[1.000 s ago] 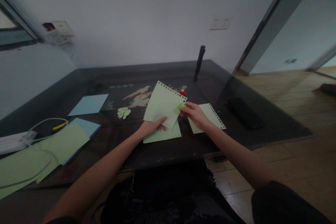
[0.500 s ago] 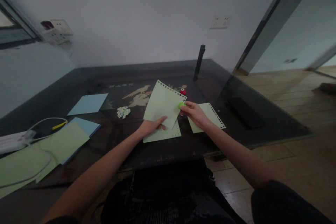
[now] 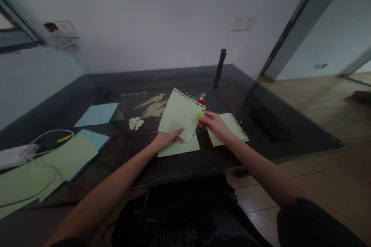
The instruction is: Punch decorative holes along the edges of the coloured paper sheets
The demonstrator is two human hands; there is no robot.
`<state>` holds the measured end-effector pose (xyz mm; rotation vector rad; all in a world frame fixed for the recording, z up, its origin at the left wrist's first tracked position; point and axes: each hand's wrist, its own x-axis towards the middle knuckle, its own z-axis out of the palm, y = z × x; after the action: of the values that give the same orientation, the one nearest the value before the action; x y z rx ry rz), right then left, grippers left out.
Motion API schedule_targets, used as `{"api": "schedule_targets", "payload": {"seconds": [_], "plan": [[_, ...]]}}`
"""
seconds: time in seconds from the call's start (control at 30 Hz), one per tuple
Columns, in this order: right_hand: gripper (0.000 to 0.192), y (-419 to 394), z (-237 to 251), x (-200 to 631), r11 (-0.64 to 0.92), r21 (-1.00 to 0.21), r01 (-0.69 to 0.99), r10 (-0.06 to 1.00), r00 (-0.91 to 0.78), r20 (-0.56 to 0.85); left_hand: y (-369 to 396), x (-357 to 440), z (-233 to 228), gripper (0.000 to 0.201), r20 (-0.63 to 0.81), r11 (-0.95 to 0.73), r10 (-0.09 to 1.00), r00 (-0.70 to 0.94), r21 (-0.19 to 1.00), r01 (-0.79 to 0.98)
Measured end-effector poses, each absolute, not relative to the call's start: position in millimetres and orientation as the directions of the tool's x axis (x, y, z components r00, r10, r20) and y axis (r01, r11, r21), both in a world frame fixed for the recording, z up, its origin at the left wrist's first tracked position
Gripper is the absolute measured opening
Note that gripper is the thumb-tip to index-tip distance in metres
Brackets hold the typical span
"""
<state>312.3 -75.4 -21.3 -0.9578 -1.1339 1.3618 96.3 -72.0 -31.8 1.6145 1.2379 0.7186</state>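
Green paper (image 3: pixel 179 117) is tilted up off the surface (image 3: pixel 185 162) in my left hand (image 3: pixel 168 138), fingers pinching its lower edge, so its perforated right edge meets the green punch (image 3: pixel 200 115) clamped in my right hand (image 3: pixel 216 125).

green punch (image 3: pixel 200 115) mostly hidden, hand (image 3: pixel 215 124) covering
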Motion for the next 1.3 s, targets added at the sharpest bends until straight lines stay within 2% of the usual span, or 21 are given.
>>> {"api": "schedule_targets", "payload": {"seconds": [0.5,0.8,1.0,1.3], "plan": [[0.029,-76.2,-18.4,309.8,0.003,-0.965,-0.26,0.996,-0.083,0.026,-71.6,95.3,-33.6,0.039,-0.087,-0.062,0.937,0.338,0.912,0.406],[0.027,-76.7,-17.7,309.4,-0.001,-0.965,-0.263,0.997,-0.079,0.02,-72.8,96.9,-29.8,0.035,-0.086,-0.056,0.941,0.327,0.914,0.402],[0.024,-77.4,-17.2,309.2,0.014,-0.969,-0.247,0.996,-0.08,0.035,-70.6,95.4,-34.3,0.041,-0.071,-0.092,0.931,0.358,0.903,0.419],[0.024,-76.8,-18.8,308.7,0.022,-0.964,-0.266,0.995,-0.089,0.048,-73.3,96.8,-29.3,0.036,-0.076,-0.069,0.937,0.342,0.917,0.393]]}}
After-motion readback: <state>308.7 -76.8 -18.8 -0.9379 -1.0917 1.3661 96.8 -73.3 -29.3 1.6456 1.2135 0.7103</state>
